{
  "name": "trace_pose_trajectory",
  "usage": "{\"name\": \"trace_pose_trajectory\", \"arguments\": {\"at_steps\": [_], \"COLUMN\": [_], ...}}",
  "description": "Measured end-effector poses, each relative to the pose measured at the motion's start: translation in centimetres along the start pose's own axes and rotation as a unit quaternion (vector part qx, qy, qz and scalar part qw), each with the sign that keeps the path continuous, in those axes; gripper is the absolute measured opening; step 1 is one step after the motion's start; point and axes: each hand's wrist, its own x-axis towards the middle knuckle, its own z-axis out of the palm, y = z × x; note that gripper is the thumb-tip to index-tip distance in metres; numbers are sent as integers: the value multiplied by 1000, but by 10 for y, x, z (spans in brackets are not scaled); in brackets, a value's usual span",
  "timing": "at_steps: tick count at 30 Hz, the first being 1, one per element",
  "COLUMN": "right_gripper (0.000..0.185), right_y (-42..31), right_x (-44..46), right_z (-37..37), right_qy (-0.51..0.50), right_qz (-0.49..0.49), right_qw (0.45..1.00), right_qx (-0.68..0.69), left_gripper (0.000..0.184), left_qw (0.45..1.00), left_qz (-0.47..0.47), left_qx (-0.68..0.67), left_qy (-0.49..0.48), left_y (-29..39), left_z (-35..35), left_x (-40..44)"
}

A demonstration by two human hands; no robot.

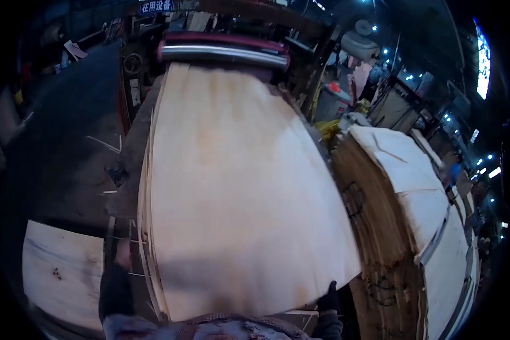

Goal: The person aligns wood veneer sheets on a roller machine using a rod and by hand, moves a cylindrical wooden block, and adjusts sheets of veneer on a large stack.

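Note:
A large pale wood veneer sheet (238,187) lies before me on a stack of similar sheets, its far end close under a machine's shiny roller (224,55). My right hand (328,298), in a dark covering, is at the sheet's near right corner with the edge held in its fingers. To the left of the stack is my left hand (123,255), blurred by motion and apart from the sheet; its fingers cannot be made out.
Tall stacks of veneer (379,198) stand close on the right, pale sheets on top. Another pale sheet (62,272) lies low at the left. Wood scraps are on the dark floor (68,153). A bin (331,103) stands beyond the stacks.

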Motion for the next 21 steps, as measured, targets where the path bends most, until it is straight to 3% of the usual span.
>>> {"name": "trace_pose_trajectory", "arguments": {"at_steps": [1, 2, 3, 4, 5, 6, 7, 8, 9, 11, 12, 14, 15, 16, 18, 20, 21], "right_gripper": [66, 60, 54, 55, 55, 58, 61, 59, 57, 56, 56, 54, 55, 55, 56, 58, 60], "right_y": [29, 52, 71, 85, 87, 84, 81, 83, 85, 70, 67, 65, 68, 71, 79, 88, 86], "right_x": [10, 21, 29, 37, 50, 52, 44, 44, 51, 43, 45, 55, 58, 68, 83, 107, 113], "right_z": [22, 37, 51, 57, 63, 51, 39, 45, 56, 106, 113, 138, 163, 172, 188, 219, 242], "right_qy": [7, 57, 94, 54, 45, 21, 5, 18, 22, 26, 31, -6, 15, 13, 32, 23, 44], "right_qz": [17, 38, 56, 31, 33, 43, 57, 90, 74, 66, 75, 76, 70, 66, 29, 50, 52], "right_qw": [1000, 972, 893, 996, 997, 990, 975, 993, 995, 997, 996, 984, 996, 997, 973, 996, 992], "right_qx": [0, -223, -437, -65, -57, -135, -214, -68, -65, -40, -42, -160, -43, -37, -227, -72, -102], "left_gripper": [31, 32, 33, 35, 37, 39, 39, 40, 40, 39, 39, 43, 40, 40, 43, 49, 49], "left_qw": [998, 991, 981, 965, 977, 982, 989, 982, 983, 984, 983, 989, 989, 990, 973, 977, 971], "left_qz": [-23, -49, -80, -99, -119, -146, -139, -127, -121, -98, -104, -112, -113, -106, -20, -13, -9], "left_qx": [19, 34, 122, 204, 127, 57, -33, -127, -125, -131, -126, 19, 30, 32, 175, 162, 193], "left_qy": [61, 123, 130, 133, 123, 106, 24, -58, -59, 69, 77, 89, 91, 87, 151, 136, 140], "left_y": [-24, -40, -26, -6, 4, 2, -32, -30, -29, 36, 44, 57, 57, 61, 81, 120, 134], "left_z": [-48, -81, -81, -51, -29, -24, -60, -65, -69, 8, 15, 18, 10, 11, 24, 45, 48], "left_x": [0, -3, -33, -71, -84, -93, -83, -73, -60, -89, -86, -71, -58, -43, -22, 4, 22]}}
